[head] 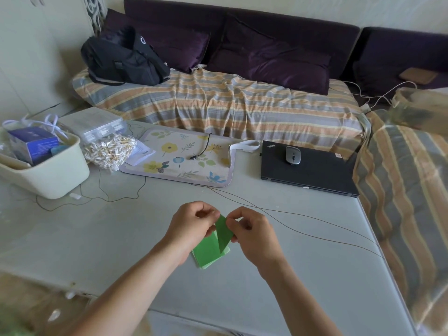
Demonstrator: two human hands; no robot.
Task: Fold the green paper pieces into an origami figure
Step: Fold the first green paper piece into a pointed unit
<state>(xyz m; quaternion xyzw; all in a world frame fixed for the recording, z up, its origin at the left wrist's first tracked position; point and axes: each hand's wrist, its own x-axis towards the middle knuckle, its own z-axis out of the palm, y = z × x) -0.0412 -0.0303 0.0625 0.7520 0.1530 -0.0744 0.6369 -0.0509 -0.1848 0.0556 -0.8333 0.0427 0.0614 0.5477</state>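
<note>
Pale grey-green glossy table (266, 275) occupies the foreground. Beyond it stands a long sofa with a dark purple upholstered backrest (242, 23), its seat covered by an orange, grey and cream striped sheet (218, 103). Two dark purple cushions (269, 59) lean against the backrest. Cream wall (315, 8) behind. White panelled cabinet doors (36, 44) at left. Soft, even daylight.

On your tabletop (278, 275) sit a closed laptop (312, 169) with a mouse (293, 155) on it. A floral mat (179, 156) lies near a cream basket (52, 174).
</note>
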